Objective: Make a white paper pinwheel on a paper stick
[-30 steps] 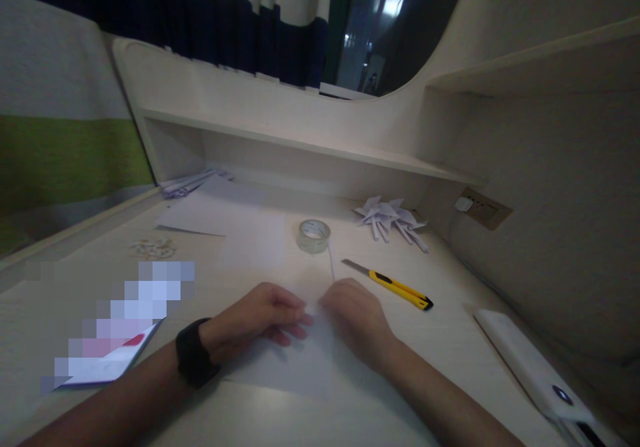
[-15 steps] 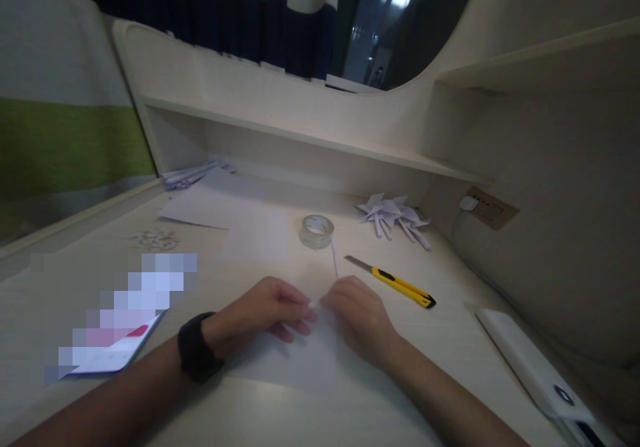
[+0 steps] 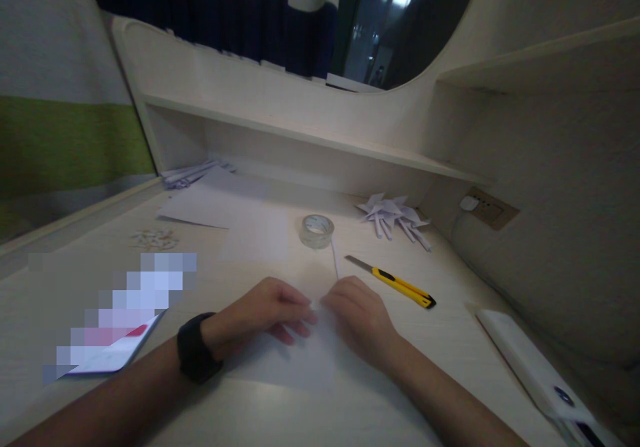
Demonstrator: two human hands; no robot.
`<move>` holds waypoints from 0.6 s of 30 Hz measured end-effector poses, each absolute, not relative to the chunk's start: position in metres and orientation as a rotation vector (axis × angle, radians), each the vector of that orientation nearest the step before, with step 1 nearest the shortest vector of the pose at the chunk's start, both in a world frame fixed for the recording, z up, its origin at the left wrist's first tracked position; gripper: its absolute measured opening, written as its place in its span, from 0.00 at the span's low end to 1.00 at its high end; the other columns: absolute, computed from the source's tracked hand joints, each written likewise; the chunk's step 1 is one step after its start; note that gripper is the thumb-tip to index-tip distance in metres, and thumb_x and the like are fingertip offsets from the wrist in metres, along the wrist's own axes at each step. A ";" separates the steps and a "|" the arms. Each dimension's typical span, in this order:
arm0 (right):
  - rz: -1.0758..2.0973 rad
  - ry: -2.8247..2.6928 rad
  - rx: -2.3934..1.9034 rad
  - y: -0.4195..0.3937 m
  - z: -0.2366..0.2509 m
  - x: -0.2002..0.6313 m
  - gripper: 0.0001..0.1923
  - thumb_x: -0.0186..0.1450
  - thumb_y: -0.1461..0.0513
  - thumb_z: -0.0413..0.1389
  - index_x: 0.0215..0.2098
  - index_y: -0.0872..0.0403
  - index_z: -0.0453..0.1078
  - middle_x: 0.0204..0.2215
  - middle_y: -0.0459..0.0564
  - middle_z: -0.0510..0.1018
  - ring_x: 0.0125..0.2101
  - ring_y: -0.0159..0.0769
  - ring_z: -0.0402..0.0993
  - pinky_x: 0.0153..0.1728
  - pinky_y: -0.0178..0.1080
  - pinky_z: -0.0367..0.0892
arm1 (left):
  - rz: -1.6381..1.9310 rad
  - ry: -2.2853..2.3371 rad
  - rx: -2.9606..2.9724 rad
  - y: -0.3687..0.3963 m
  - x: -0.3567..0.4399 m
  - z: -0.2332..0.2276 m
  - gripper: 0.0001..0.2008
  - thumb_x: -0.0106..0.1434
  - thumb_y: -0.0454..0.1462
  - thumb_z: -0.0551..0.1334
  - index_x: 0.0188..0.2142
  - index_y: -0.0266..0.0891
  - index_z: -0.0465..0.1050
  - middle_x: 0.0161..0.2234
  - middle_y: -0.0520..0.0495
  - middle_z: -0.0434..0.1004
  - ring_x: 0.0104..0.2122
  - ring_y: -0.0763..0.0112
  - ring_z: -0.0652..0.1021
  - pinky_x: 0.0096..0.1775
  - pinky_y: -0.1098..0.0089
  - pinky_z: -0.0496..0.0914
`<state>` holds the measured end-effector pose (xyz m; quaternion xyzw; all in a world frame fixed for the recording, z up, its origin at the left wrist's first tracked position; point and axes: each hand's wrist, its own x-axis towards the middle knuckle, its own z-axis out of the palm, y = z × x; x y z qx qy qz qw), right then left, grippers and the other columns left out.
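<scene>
A white sheet of paper (image 3: pixel 295 370) lies on the desk under my hands. My left hand (image 3: pixel 275 310), with a black watch (image 3: pixel 199 347) on its wrist, pinches the sheet's far edge between thumb and forefinger; its other fingers are loosely curled. Right beside it, my right hand (image 3: pixel 363 320) has its fingers closed on the same edge, the tips partly hidden and slightly blurred. Just beyond the right hand a thin white paper stick (image 3: pixel 335 258) points toward a roll of clear tape (image 3: pixel 317 232). A yellow utility knife (image 3: pixel 403 287) lies to the right, blade exposed.
Folded paper pinwheels (image 3: pixel 390 213) lie at the back right. More paper sheets (image 3: pixel 215 197) and rolled paper sticks (image 3: pixel 187 175) are at the back left, near a small pile of bits (image 3: pixel 155 239). A phone (image 3: pixel 115 353) lies left, a white device (image 3: pixel 535 363) right.
Both hands stay almost in place at the paper's edge. The small white bit of paper between the fingertips shows less now. Other things have not moved.
</scene>
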<state>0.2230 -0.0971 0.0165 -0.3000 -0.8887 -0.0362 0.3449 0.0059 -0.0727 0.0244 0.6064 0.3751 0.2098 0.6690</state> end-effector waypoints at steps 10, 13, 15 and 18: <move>-0.324 -2.367 -0.745 -0.100 0.018 0.221 0.08 0.65 0.69 0.50 0.37 0.57 0.70 0.29 0.52 0.74 0.34 0.37 0.68 0.36 0.41 0.66 | 0.457 0.856 1.365 -0.073 0.007 0.022 0.14 0.55 0.43 0.67 0.34 0.33 0.79 0.34 0.39 0.81 0.35 0.59 0.81 0.27 0.74 0.73; -0.434 -2.394 -0.731 -0.102 0.019 0.221 0.07 0.66 0.67 0.50 0.37 0.57 0.71 0.29 0.52 0.74 0.35 0.38 0.68 0.36 0.41 0.66 | 0.443 0.860 1.384 -0.073 0.008 0.023 0.14 0.52 0.43 0.68 0.33 0.33 0.79 0.31 0.40 0.81 0.34 0.60 0.80 0.27 0.75 0.72; -0.485 -2.414 -0.727 -0.104 0.020 0.220 0.07 0.66 0.67 0.50 0.35 0.57 0.71 0.28 0.52 0.74 0.34 0.38 0.67 0.36 0.41 0.65 | 0.443 0.866 1.393 -0.073 0.008 0.023 0.15 0.51 0.43 0.69 0.33 0.33 0.79 0.30 0.41 0.81 0.34 0.60 0.80 0.27 0.75 0.72; -0.537 -2.441 -0.736 -0.106 0.020 0.218 0.09 0.67 0.67 0.50 0.31 0.57 0.70 0.25 0.50 0.72 0.31 0.37 0.66 0.32 0.39 0.64 | 0.439 0.853 1.412 -0.073 0.007 0.021 0.13 0.53 0.43 0.68 0.32 0.33 0.79 0.29 0.42 0.81 0.32 0.62 0.80 0.27 0.74 0.72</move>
